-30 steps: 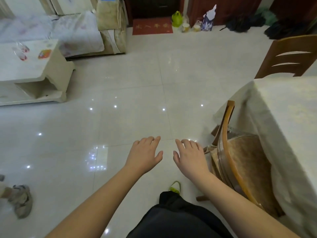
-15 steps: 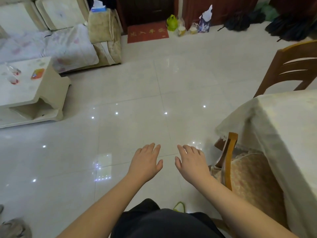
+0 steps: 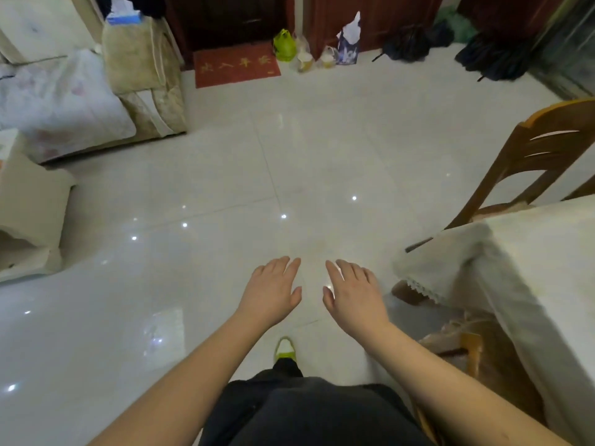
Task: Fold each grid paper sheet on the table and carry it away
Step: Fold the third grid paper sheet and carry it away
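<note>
Hands first: the left hand (image 3: 272, 292) and the right hand (image 3: 355, 294) are held out side by side, palms down, above a glossy pale tiled floor (image 3: 225, 188), near each other but apart. Both have their fingers straight and relaxed, released and grasping nothing. No grid paper sheet can be seen in this view. Taking the hands as the landmark, the worktop (image 3: 531, 252) lies to their right, draped in a cream cloth with a lace hem at its corner. A wooden chair (image 3: 544, 152) stands beyond that corner, and part of another chair (image 3: 473, 346) shows below it, tucked under the cloth. Directly below the hands are dark trousers (image 3: 309, 410) and the toe of a yellow-green shoe (image 3: 285, 349) on the floor. Far ahead of the hands a red doormat (image 3: 236, 64) lies before a dark door, with a green bag (image 3: 284, 46) and other small bags just beside it. To the upper left sits a sofa (image 3: 64, 101) with a pale cover.
</note>
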Demonstrator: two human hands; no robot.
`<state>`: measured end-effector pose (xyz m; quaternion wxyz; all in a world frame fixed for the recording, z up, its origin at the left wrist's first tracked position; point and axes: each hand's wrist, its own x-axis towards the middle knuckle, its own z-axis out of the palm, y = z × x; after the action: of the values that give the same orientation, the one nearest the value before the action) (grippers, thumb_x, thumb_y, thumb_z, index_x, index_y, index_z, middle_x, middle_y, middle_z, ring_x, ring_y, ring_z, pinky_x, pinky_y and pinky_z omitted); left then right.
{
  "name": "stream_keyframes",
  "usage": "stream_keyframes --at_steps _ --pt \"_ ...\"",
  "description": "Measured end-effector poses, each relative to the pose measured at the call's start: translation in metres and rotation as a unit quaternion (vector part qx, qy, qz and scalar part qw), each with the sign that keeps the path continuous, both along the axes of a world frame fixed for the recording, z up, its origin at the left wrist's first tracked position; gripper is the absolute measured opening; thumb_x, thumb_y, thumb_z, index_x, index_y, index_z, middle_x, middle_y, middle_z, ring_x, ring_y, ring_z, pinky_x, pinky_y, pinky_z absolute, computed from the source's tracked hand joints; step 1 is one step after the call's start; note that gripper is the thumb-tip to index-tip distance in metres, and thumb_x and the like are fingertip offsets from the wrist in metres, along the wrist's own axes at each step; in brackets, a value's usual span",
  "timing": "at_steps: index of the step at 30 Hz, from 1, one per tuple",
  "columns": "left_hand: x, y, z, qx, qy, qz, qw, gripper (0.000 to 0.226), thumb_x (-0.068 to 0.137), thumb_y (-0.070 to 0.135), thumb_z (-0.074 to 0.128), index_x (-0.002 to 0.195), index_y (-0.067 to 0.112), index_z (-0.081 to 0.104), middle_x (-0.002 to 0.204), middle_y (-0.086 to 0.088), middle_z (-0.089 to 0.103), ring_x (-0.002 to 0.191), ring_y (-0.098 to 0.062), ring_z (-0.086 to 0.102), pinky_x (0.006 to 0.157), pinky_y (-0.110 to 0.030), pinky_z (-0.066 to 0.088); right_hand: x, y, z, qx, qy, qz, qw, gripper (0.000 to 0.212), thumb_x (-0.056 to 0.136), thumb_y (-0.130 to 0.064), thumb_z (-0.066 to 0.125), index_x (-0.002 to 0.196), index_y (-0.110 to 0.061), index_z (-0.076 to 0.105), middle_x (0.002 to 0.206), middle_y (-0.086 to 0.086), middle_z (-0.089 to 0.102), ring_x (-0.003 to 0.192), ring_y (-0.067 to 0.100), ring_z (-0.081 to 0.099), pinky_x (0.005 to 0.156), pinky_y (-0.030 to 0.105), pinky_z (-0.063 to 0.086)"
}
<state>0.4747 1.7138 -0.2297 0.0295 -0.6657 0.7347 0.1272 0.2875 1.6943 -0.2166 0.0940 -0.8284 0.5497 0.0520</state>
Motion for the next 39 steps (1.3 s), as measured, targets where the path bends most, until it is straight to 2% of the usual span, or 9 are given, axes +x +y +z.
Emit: stream_keyframes --at_steps 7,14,21,28,39 --pt "0.023 -0.100 0.013 -0.016 -0.010 -0.063 0.998 0.061 0.096 0.047 0.035 0.151 0.021 0.025 0.153 -0.002 0.035 0.138 -0.019 0.034 0.108 -0.037 0.031 0.015 -0.075 0.012 -0.009 -0.001 -0.074 0.997 0.053 0.096 -0.040 0.040 0.144 -0.018 0.039 0.144 0.005 0.046 0.129 0.025 0.045 0.107 0.042 0.033" --pt "-0.019 -0.193 0.009 -0.018 0.031 -0.110 0.993 0.059 0.100 0.051 0.026 0.152 0.023 0.024 0.156 -0.003 0.031 0.141 -0.020 0.030 0.111 -0.036 0.027 -0.019 -0.163 0.009 -0.008 -0.002 -0.133 0.991 0.055 0.099 -0.041 0.036 0.148 -0.018 0.031 0.148 0.005 0.041 0.133 0.023 0.041 0.109 0.040 0.031" --pt "-0.072 -0.314 0.010 -0.003 -0.002 -0.155 0.988 0.059 0.100 0.051 0.024 0.152 0.023 0.023 0.155 -0.002 0.031 0.141 -0.019 0.029 0.110 -0.037 0.026 -0.063 -0.262 -0.002 -0.007 -0.023 -0.183 0.983 0.055 0.099 -0.042 0.033 0.149 -0.019 0.029 0.149 0.004 0.040 0.135 0.022 0.039 0.110 0.039 0.030" --pt "-0.115 -0.413 0.026 0.006 -0.015 -0.186 0.982 0.059 0.100 0.052 0.028 0.151 0.023 0.025 0.154 -0.002 0.033 0.141 -0.019 0.030 0.109 -0.038 0.028 -0.109 -0.345 0.006 0.014 -0.030 -0.200 0.979 0.055 0.099 -0.042 0.032 0.149 -0.020 0.026 0.150 0.004 0.039 0.134 0.023 0.039 0.109 0.039 0.030" --pt "-0.132 -0.559 0.020 0.028 0.001 -0.237 0.971 0.061 0.098 0.054 0.032 0.151 0.024 0.027 0.152 -0.001 0.037 0.137 -0.018 0.035 0.107 -0.037 0.032 -0.143 -0.464 0.003 0.026 -0.026 -0.248 0.968 0.054 0.100 -0.043 0.030 0.148 -0.020 0.029 0.150 0.003 0.038 0.134 0.022 0.038 0.108 0.037 0.030"
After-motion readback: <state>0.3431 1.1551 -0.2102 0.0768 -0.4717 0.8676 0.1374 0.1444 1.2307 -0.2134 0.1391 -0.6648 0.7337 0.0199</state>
